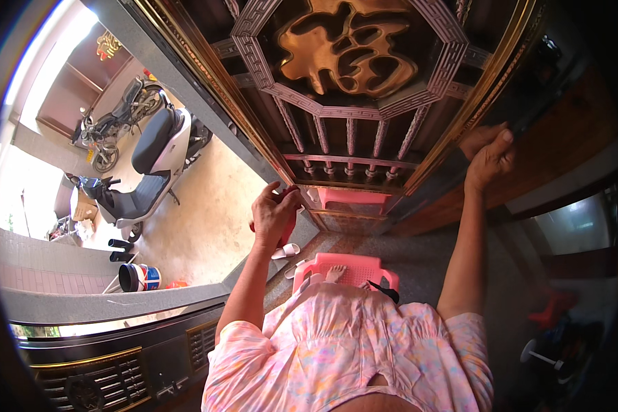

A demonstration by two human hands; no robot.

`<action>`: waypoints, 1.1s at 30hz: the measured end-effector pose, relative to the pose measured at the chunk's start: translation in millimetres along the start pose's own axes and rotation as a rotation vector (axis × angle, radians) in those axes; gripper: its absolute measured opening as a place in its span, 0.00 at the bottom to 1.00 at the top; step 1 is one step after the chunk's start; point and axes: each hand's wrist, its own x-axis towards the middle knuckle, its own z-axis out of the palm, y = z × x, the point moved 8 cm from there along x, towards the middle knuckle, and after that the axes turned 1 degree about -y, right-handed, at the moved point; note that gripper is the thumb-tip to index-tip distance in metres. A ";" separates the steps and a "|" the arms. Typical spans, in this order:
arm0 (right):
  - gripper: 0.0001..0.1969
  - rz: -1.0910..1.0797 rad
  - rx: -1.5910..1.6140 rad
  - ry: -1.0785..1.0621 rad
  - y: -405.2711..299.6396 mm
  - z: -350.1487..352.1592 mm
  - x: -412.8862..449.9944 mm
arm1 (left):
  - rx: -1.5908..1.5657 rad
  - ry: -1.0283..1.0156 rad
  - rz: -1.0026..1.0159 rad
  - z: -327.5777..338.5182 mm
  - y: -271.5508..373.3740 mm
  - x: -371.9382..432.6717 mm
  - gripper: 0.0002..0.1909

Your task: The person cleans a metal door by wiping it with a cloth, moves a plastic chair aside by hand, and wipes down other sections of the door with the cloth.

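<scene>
A dark metal door panel [432, 136] fills the top centre, with gold mouldings, small posts and a raised gold character [314, 54] in an octagonal frame. My left hand [272, 211] holds a red cloth [288, 229] against the panel's lower left edge; part of the cloth is hidden by the hand. On the other side, my right hand [486, 164] is raised to the dark glossy surface beside the door, where it seems to be reflected. Its fingers are partly hidden, so its grip is unclear. My bare feet [336, 273] stand on a pink plastic chair [347, 260].
White slippers [287, 251] lie on the floor left of the chair. Through the doorway are a scooter [154, 149], a motorcycle [118, 118] and a paint bucket [149, 278]. Another dark door leaf [170, 360] stands at lower left. A red stool [551, 309] is at right.
</scene>
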 end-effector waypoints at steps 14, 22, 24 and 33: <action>0.19 0.010 0.041 0.078 1.0 -5.0 0.1 | -0.967 0.206 -0.468 19.8 -68.4 -10.5 0.11; 0.18 0.025 0.036 0.083 4.9 -6.3 -0.7 | -0.979 0.083 0.119 75.8 47.9 -11.1 0.05; 0.18 0.035 0.047 0.074 1.9 -3.4 -0.6 | -0.790 0.103 0.229 84.3 58.4 -11.1 0.01; 0.19 0.014 -0.004 0.009 0.0 -3.0 1.7 | 0.436 0.098 0.299 112.5 46.4 -1.8 0.25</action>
